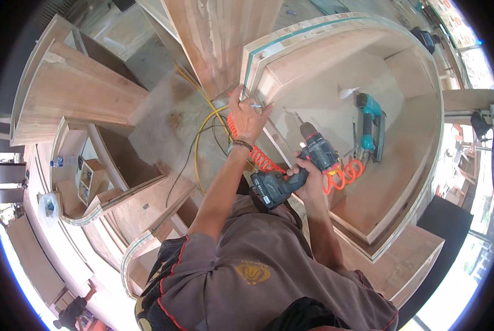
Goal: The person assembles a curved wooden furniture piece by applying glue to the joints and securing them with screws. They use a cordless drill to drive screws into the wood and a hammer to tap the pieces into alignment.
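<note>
Right hand's (311, 177) fingers clamp the cordless drill (320, 150), bit (298, 117) toward eleven o'clock; keep left hand's (248, 122) parted fingers clear of its tip.

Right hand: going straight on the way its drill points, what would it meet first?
Ahead of the right hand, the drill would probably first meet the inner wall of the curved wooden cabinet, toward its left end; depth is unclear.
</note>
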`<state>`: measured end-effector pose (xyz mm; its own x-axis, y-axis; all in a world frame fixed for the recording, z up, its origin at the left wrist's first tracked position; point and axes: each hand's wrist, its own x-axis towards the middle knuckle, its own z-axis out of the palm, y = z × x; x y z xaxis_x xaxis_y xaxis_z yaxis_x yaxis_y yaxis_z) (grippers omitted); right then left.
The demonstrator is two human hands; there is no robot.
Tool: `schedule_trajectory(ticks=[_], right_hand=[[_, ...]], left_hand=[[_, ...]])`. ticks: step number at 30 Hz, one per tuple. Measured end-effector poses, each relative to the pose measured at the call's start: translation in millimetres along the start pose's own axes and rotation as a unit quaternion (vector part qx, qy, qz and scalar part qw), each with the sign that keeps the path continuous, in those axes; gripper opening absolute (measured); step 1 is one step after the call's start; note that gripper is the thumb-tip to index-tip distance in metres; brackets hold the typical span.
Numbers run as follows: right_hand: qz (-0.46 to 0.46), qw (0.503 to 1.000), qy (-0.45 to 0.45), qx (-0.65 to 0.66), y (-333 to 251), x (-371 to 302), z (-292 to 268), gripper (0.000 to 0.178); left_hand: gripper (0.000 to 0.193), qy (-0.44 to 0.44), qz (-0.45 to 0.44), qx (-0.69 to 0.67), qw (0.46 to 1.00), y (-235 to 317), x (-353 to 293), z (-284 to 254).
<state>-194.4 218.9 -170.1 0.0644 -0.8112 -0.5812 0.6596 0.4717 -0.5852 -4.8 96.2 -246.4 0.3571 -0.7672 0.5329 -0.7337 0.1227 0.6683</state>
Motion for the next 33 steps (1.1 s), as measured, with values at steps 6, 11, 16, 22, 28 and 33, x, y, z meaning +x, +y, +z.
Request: schedule_trajectory(ticks=[6,11,16,22,28,33], right_hand=[[0.014,0.999,-0.025,-0.036,15.3,23.0,6.1,0.041],[0.036,0.999,-0.025,-0.002,29.9,42.0,8.5,0.032],[0.08,0.992,-0.061,0.073,43.7,61.4,0.4,0.032],[0.09,0.99,-0.056,0.094,30.7,53.4,12.9,0.034],[0.109,0.983,-0.108,0.101,35.7,64.0,-4.8,0.032],[0.085,0.991,-0.09,0.054,25.5,54.0,10.7,0.023]], left_hand=[[0.053,0.011,0.042,-0.037,0.998,-12.9,3.3,-2.4],[0.055,-0.071,0.078,-0.02,0.994,-15.6,13.6,-36.4],[0.039,-0.014,-0.07,-0.172,0.983,-30.6,20.0,-49.9],[0.032,-0.016,-0.277,-0.321,0.905,-18.0,34.5,-58.9],[0.034,0.093,-0.192,-0.407,0.888,47.1,113.3,-47.3],[0.034,0.128,-0.153,-0.41,0.89,83.5,152.6,-33.4]])
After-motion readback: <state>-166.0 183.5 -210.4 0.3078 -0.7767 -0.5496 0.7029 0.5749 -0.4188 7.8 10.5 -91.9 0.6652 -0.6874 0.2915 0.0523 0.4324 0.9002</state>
